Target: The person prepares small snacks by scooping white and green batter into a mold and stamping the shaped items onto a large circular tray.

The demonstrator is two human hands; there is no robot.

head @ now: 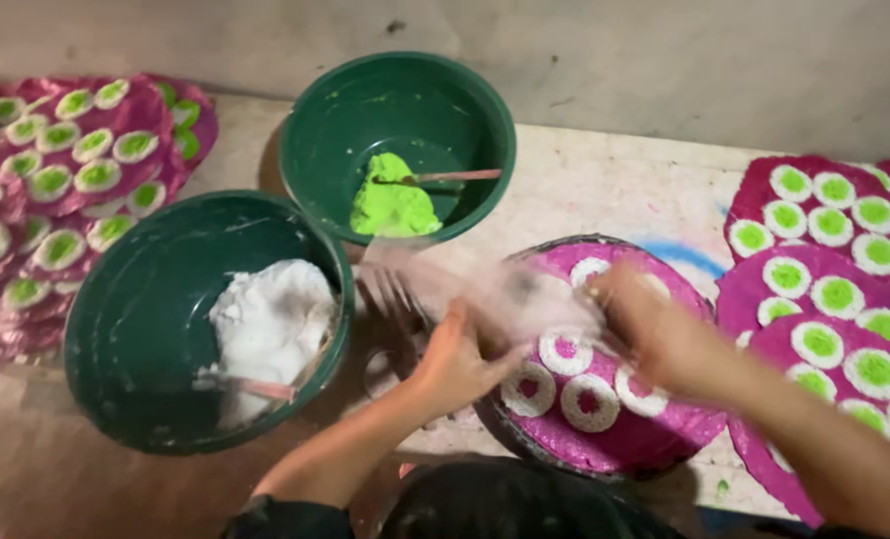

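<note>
My left hand [455, 354] rests at the left rim of a round magenta disc [654, 429] that carries several white rings with pink centres. It seems to grip a blurred fork-like tool [390, 289] that points up and left. My right hand [639, 319] hovers over the disc's middle, blurred by motion; whether it holds anything is unclear.
A green bowl [145, 299] with white paste and a stick stands at the left. A second green bowl [315, 140] behind holds bright green paste and a stick. Stacks of finished magenta discs with white-and-green rings lie far left [55, 170] and right [824, 279].
</note>
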